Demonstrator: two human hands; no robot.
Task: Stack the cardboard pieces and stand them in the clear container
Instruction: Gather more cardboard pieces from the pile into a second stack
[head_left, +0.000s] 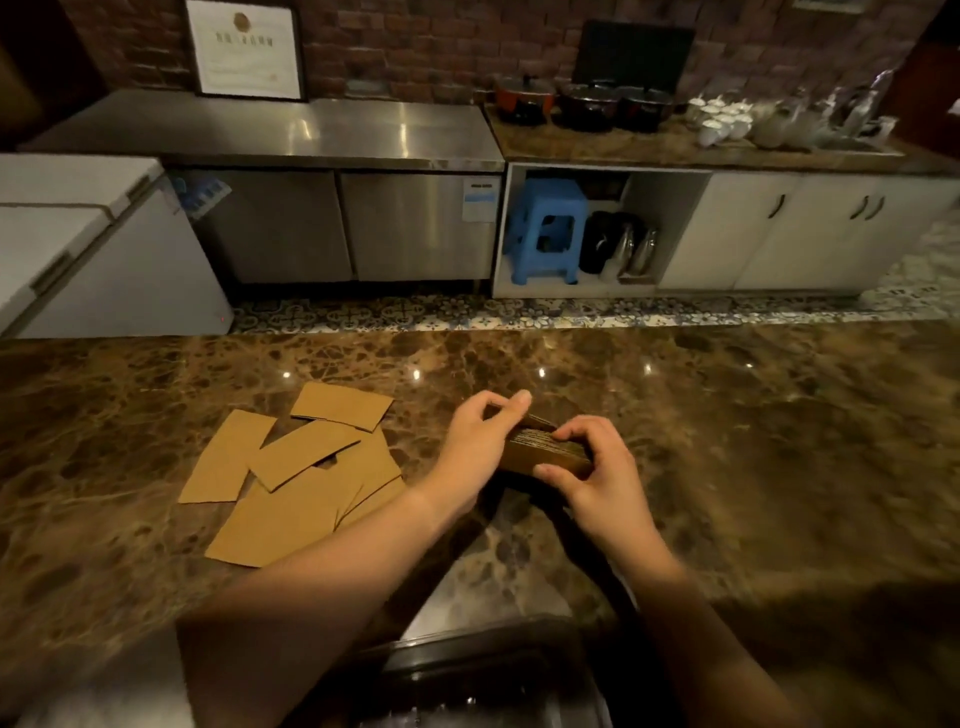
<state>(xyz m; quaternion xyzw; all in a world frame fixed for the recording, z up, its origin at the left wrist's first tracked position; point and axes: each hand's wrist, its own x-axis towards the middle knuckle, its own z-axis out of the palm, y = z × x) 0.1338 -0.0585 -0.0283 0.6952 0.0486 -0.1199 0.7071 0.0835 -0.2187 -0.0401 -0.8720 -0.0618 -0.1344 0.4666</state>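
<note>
The room is a dim kitchen with a brick wall at the back, steel cabinets, a blue stool (545, 228) under the far worktop, and a framed certificate (245, 49) whose writing is too small to read. A paper label (480, 198) on the steel cabinet door is also not readable. In front lies a brown marble counter (727, 415) with light spots reflected on it.

Near the middle of the counter, both hands hold a stack of cardboard pieces (545, 449) on its edge. The left hand (480, 447) grips the left end with curled fingers, and the right hand (597, 470) pinches the right end between thumb and fingers. I think the stack is held this way so that the edges can be tapped even before more pieces are added.

More loose cardboard pieces (301, 473) lie flat and overlapping towards the left side of the counter, well apart from the stack. They are not yet gathered, so the stacking seems only partly done.

The clear container is hard to find. At the near edge of the counter, below the forearms, there is a dark shiny object (483, 670), but I cannot tell if this is it.
</note>
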